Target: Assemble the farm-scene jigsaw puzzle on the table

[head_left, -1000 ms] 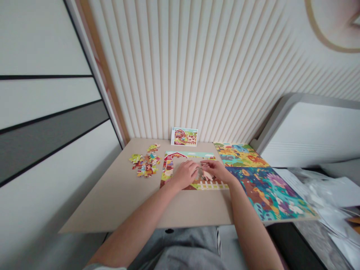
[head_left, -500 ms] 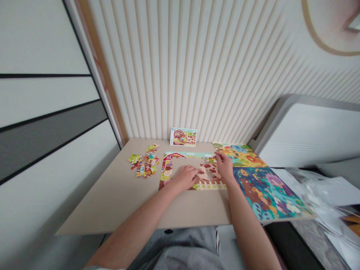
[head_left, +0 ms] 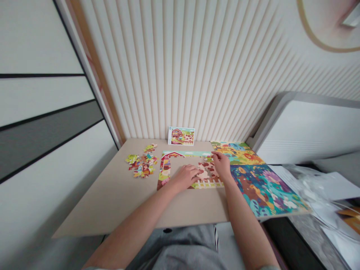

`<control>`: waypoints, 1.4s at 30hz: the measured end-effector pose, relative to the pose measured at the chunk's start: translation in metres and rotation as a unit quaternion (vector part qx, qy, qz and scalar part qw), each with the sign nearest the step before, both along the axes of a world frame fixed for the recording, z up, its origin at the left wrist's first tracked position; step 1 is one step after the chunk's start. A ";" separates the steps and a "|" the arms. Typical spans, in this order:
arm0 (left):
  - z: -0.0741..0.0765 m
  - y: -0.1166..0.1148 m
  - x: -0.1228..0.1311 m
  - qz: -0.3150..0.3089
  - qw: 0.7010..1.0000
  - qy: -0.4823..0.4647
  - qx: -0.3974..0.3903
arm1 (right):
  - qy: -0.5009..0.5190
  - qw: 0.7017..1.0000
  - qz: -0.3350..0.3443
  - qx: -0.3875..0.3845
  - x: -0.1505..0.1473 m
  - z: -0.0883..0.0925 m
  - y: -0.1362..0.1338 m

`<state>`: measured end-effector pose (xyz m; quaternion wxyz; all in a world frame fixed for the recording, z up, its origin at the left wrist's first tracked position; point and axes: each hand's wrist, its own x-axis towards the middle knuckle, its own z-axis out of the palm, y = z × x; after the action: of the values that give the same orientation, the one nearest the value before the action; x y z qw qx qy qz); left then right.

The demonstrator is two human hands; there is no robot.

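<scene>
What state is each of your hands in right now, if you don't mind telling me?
Left hand: open, resting flat on the farm jigsaw puzzle.
Right hand: curled on the puzzle's top edge; cannot tell if it holds anything.

The person wears a top of plain grey fabric, with only a thin edge of each sleeve showing at the bottom of the view, and the forearms are bare. The left hand and right hand carry no visible rings, watch or gloves. Soft grey jersey trousers have a narrow black-and-white side stripe.
</scene>
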<state>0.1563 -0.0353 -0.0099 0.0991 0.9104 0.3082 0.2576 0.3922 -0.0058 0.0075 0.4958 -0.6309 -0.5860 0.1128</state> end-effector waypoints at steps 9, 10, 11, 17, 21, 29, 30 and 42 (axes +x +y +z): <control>-0.002 0.000 0.026 0.046 0.999 -0.013 0.008 | -0.013 1.000 0.007 0.013 -0.001 -0.002 0.000; -0.002 0.000 0.026 0.046 0.999 -0.009 0.010 | -0.015 1.000 0.007 0.015 -0.001 -0.002 0.000; -0.002 0.000 0.027 0.044 0.999 -0.003 0.011 | -0.018 1.000 0.006 0.017 -0.002 -0.002 0.000; -0.001 -0.002 0.027 0.027 0.999 0.024 0.020 | -0.037 0.999 0.006 0.015 -0.004 -0.002 0.000; 0.001 -0.003 0.028 0.021 0.999 0.032 0.022 | -0.037 0.999 0.007 0.009 -0.005 -0.001 0.000; 0.003 -0.004 0.031 0.014 0.999 0.049 0.021 | -0.038 0.999 0.010 0.005 -0.006 -0.002 0.000; 0.003 -0.004 0.031 0.014 0.998 0.050 0.020 | -0.039 0.999 0.010 0.006 -0.006 -0.002 0.000; 0.007 -0.008 0.034 0.019 0.995 0.081 0.059 | -0.046 0.999 0.016 -0.001 -0.006 -0.003 0.000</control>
<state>0.1901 -0.0430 -0.0031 0.0153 0.9267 0.3164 0.2021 0.3861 -0.0056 0.0049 0.4660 -0.6268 -0.6177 0.0921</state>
